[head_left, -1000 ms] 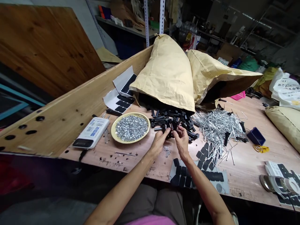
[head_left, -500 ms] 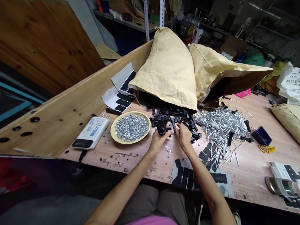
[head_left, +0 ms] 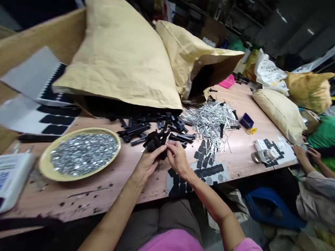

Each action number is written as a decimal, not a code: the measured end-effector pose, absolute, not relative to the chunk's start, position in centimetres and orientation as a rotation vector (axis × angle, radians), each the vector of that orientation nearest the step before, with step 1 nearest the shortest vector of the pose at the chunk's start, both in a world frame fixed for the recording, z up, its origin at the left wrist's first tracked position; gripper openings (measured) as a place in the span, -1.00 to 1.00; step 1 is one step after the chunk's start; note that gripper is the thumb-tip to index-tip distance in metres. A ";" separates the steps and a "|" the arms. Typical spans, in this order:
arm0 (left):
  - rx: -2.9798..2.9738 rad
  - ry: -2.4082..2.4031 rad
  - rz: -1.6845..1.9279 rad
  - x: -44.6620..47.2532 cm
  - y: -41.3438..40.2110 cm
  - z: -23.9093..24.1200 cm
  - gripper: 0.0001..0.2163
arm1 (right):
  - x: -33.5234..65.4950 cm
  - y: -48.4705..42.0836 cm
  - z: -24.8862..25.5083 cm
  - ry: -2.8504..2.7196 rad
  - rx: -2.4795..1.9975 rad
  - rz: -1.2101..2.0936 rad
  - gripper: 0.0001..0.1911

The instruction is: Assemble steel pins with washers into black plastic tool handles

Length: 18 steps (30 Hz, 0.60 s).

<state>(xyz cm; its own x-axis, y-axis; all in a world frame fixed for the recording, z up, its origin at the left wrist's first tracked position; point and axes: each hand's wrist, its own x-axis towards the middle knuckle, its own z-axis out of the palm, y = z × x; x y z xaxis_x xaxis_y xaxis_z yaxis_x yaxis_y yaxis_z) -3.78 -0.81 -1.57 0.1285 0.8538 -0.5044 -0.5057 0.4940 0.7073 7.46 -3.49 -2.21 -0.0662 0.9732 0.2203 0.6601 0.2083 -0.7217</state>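
My left hand [head_left: 147, 163] is closed around a bunch of black plastic parts [head_left: 155, 140], held upright above the table front. My right hand [head_left: 178, 157] meets it there, thumb and fingers pinched together against the bunch. Whatever sits between those right fingertips is too small or hidden to make out. Beneath the hands lies a small scatter of nuts [head_left: 159, 166], partly covered. Just beyond, loose black plastic parts [head_left: 136, 131] spread out from the mouth of a paper sack [head_left: 125, 62]. To the left stands a cream plate [head_left: 45, 166] heaped with small metal nuts [head_left: 85, 153].
Right of the black parts is a pile of metal rods [head_left: 213, 120]. A sheet of black pads [head_left: 197, 174] lies at the front edge. Farther right are a dark blue box [head_left: 246, 120], a glass jar [head_left: 258, 157] and another person's hands [head_left: 300, 152].
The view has swung right and closer, bringing another person into sight at right. My right hand has come over against the black parts in my left hand.
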 end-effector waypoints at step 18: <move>0.643 0.856 0.817 1.1 -5.6 -1.5 -0.67 | 21.2 -10.8 -1.4 -1.617 -2.916 0.164 -0.73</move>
<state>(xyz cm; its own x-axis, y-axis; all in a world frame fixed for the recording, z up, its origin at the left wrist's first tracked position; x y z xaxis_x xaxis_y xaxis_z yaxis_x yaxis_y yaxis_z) 1.11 -5.56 -1.49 0.3995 0.8275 -0.3945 -0.3554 0.5364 0.7654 21.20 -10.81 -1.36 0.5305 0.8283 -0.1800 0.8476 -0.5160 0.1238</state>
